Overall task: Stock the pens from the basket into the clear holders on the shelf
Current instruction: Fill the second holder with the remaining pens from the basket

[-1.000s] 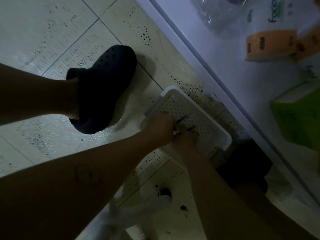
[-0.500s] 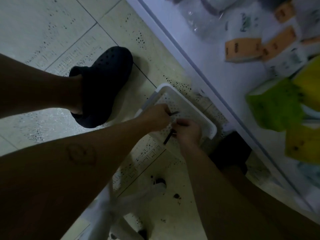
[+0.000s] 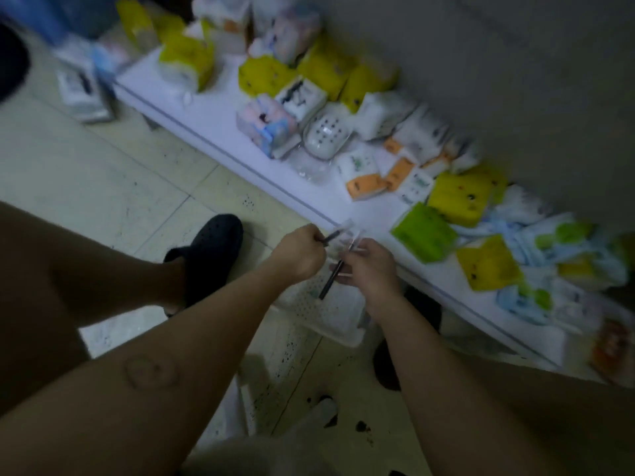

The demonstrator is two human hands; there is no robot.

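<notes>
- Left hand fisted, pinching dark pen; pen points up-right toward shelf.
- Right hand curled round second pen: slim, dark, diagonal, lower end over white perforated basket.

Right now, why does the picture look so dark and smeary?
Head view: the room is dim, so colours look muddy; blur smears the packs on the shelf, worst near the edges; the left hand and right hand, gripping dark pens, look sharper.
</notes>
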